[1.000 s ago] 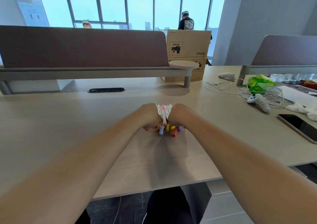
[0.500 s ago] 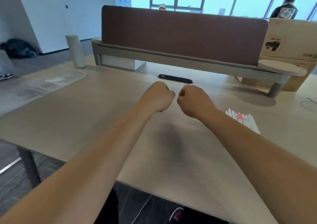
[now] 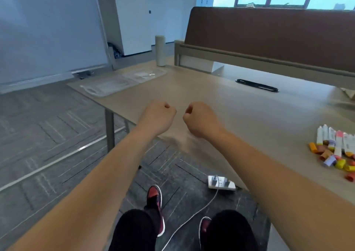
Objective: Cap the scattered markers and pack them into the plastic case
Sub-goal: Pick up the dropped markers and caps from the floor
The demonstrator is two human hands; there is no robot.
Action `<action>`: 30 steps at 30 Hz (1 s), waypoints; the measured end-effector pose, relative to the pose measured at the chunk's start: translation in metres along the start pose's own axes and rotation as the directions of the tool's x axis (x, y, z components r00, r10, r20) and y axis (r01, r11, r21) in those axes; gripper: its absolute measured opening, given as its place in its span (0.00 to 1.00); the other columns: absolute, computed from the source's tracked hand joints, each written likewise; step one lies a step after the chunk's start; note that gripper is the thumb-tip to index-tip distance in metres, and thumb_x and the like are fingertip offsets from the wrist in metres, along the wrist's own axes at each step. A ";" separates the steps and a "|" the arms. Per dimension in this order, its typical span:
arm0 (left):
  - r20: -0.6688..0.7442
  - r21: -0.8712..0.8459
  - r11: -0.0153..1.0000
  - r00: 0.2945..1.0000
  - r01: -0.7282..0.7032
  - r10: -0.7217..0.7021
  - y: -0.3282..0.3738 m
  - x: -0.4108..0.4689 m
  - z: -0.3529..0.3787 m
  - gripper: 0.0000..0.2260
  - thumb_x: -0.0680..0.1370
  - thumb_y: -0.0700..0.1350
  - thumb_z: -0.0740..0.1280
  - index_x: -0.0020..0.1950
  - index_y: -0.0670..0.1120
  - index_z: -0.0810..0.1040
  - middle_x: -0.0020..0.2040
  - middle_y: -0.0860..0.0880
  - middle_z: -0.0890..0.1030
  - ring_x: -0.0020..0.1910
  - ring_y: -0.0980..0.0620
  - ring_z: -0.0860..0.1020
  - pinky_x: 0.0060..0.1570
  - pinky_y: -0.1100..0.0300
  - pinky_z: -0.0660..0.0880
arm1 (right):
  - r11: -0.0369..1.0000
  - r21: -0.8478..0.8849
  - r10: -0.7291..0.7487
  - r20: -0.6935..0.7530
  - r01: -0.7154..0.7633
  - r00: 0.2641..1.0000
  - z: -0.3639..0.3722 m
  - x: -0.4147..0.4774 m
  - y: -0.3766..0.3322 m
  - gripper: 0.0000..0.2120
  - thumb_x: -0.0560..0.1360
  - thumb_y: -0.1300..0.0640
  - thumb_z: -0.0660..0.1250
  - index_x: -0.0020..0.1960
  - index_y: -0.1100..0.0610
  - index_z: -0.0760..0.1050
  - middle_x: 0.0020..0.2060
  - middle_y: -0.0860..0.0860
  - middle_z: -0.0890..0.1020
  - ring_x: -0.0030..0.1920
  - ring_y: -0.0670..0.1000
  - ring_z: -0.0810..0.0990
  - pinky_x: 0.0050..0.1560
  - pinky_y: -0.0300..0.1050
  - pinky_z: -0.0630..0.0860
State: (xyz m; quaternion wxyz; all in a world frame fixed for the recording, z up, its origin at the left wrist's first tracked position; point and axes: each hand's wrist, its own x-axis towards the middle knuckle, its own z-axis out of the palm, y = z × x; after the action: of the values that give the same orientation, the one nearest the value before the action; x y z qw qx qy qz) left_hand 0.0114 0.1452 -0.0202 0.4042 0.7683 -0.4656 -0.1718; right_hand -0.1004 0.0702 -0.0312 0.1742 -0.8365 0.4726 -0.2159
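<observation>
While they hover over the table (image 3: 240, 106), left hand (image 3: 157, 116) and right hand (image 3: 199, 119) are clenched, holding nothing. White markers (image 3: 334, 141) with loose caps (image 3: 330, 159): right edge, well apart from hands. Clear plastic case (image 3: 119, 81): far left corner.

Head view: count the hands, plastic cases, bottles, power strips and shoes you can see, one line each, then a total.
left hand and right hand, both empty fists: 2
plastic case: 1
bottle: 1
power strip: 1
shoes: 2
Total: 7
</observation>
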 end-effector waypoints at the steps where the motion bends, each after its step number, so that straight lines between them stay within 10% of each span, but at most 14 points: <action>1: -0.020 0.008 1.000 1.000 0.006 -0.006 -0.006 -0.016 -0.010 0.12 0.76 0.44 0.63 0.45 0.34 0.79 0.40 0.37 0.81 0.33 0.46 0.73 0.37 0.55 0.71 | 1.000 0.018 -0.022 0.006 0.022 1.000 0.006 -0.010 -0.011 0.10 0.76 0.60 0.62 0.51 0.62 0.80 0.48 0.57 0.82 0.50 0.58 0.79 0.47 0.45 0.72; 10: -0.227 0.073 0.985 0.964 0.159 -0.139 -0.076 -0.145 -0.099 0.08 0.77 0.44 0.63 0.39 0.43 0.76 0.32 0.46 0.75 0.32 0.48 0.72 0.32 0.57 0.65 | 0.963 0.113 -0.261 0.134 0.247 0.956 0.064 -0.110 -0.120 0.09 0.75 0.58 0.61 0.37 0.58 0.73 0.32 0.53 0.75 0.35 0.55 0.73 0.35 0.45 0.68; 30: -0.366 -0.029 0.896 0.829 0.444 -0.423 -0.259 -0.257 -0.225 0.10 0.78 0.45 0.63 0.45 0.39 0.78 0.43 0.40 0.83 0.37 0.44 0.77 0.43 0.49 0.77 | 0.915 0.114 -0.401 0.366 0.387 0.840 0.205 -0.207 -0.265 0.10 0.76 0.57 0.60 0.48 0.59 0.78 0.39 0.54 0.82 0.40 0.55 0.80 0.42 0.49 0.80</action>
State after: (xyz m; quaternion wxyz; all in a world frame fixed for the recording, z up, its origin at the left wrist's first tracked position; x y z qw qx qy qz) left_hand 0.1742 0.5308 -0.1130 0.4116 0.8831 -0.2013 -0.1007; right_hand 0.1020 0.3979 -0.1139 0.2296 -0.9382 0.2435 -0.0885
